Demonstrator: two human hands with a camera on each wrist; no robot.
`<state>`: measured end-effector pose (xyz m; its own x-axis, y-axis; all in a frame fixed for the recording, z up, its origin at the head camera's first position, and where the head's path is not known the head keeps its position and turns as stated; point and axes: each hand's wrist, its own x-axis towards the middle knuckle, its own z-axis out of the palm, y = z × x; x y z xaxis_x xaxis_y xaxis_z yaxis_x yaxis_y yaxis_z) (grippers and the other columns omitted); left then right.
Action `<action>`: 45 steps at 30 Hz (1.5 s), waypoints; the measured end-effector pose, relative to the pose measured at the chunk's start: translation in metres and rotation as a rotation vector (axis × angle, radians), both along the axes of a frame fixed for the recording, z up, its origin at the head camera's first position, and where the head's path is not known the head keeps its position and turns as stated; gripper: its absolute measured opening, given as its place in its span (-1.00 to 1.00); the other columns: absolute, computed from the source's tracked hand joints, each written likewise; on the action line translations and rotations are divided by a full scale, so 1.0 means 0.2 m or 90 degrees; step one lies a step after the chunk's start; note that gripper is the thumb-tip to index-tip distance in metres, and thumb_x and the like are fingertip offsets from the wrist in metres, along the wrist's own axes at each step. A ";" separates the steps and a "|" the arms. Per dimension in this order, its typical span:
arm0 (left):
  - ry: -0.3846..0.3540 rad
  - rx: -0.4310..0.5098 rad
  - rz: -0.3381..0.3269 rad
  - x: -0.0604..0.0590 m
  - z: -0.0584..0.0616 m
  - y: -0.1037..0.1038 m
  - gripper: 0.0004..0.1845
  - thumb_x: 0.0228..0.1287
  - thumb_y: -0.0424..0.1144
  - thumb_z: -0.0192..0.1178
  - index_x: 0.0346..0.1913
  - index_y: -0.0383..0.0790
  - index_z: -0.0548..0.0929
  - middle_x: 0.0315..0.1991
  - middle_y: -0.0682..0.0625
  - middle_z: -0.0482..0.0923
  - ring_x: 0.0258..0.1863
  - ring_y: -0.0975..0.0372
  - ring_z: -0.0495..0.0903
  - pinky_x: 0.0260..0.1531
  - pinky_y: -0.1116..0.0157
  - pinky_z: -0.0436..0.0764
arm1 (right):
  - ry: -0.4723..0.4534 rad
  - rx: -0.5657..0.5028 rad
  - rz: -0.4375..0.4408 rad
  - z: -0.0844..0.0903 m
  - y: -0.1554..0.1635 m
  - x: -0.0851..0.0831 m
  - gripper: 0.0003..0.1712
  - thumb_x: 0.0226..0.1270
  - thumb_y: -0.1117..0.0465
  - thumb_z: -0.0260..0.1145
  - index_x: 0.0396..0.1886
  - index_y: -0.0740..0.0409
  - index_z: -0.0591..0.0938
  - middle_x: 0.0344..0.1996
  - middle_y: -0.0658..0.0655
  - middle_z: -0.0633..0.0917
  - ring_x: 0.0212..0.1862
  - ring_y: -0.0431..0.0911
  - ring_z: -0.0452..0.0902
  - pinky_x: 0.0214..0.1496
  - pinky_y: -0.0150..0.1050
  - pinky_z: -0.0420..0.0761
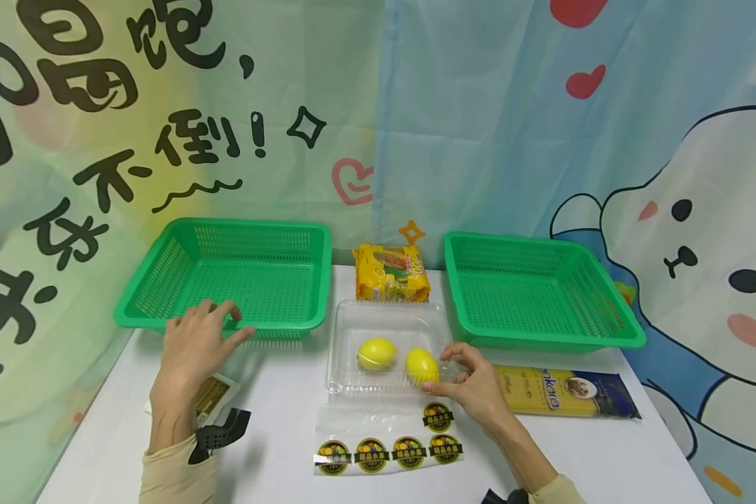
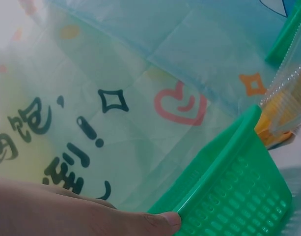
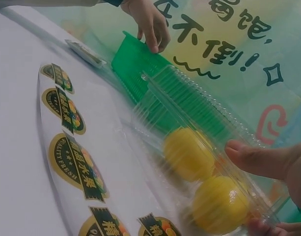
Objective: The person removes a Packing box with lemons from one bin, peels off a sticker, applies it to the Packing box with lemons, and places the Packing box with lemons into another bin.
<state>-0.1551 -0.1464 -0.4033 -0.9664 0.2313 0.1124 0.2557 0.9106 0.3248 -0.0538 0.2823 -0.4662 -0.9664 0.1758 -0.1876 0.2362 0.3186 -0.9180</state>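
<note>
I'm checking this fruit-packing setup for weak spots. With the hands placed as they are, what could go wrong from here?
1. The right hand pinches only the near right corner of the clear plastic tray; if lifted by that grip, it may flex and tilt.
2. The two lemons lie loose in it and could roll out.
3. The sticker sheet lies just before the tray and might get dragged or creased.

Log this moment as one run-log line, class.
left hand: rests on left basket rim | right hand: pinches clear tray edge | tray: two lemons | sticker sheet: in front
</note>
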 end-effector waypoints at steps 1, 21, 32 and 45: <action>0.001 0.006 -0.001 0.00 0.01 0.00 -0.62 0.41 0.08 0.34 0.03 -0.14 0.64 0.08 -0.38 0.57 0.08 -0.34 0.53 0.12 -0.44 0.37 | 0.003 0.011 0.004 0.00 0.00 0.00 -0.30 -0.09 0.23 0.77 0.04 0.11 0.56 0.44 0.39 0.43 -0.54 -0.23 0.22 -0.43 -0.38 0.34; 0.317 0.229 -0.364 0.48 -0.16 0.86 -0.71 0.16 -0.34 0.49 -0.04 -0.19 0.72 -0.09 0.00 0.65 -0.06 0.22 0.68 0.00 0.37 0.71 | 0.440 0.358 0.015 0.08 -0.01 0.14 -0.76 0.16 0.37 0.59 -0.23 0.05 0.74 -0.21 -0.05 0.70 -0.19 -0.14 0.61 -0.07 -0.49 0.50; 0.265 -0.105 -0.443 0.61 -0.41 1.02 -0.74 0.27 -0.22 0.42 -0.03 -0.23 0.71 -0.10 0.02 0.68 -0.04 0.24 0.67 0.02 0.41 0.67 | 0.439 0.482 0.129 0.04 -0.06 0.24 -0.88 0.20 0.29 0.54 -0.34 -0.02 0.76 -0.50 -0.24 0.67 -0.51 -0.48 0.36 -0.47 -0.66 0.35; 0.377 -0.130 -0.454 0.57 -0.56 1.09 -0.84 0.20 -0.22 0.40 -0.17 -0.09 0.68 -0.31 0.11 0.51 -0.29 0.27 0.48 -0.34 0.41 0.48 | 0.350 0.519 0.116 -0.02 -0.13 0.29 -0.72 -0.01 0.37 0.67 -0.39 -0.06 0.78 -0.38 -0.20 0.76 -0.48 -0.39 0.57 -0.49 -0.48 0.49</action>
<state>-0.0417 0.0725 -0.5146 -0.3883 0.8147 0.4307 0.8460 0.5005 -0.1840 0.0034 0.2566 -0.4711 -0.9075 -0.1085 0.4058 -0.2713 0.8889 -0.3690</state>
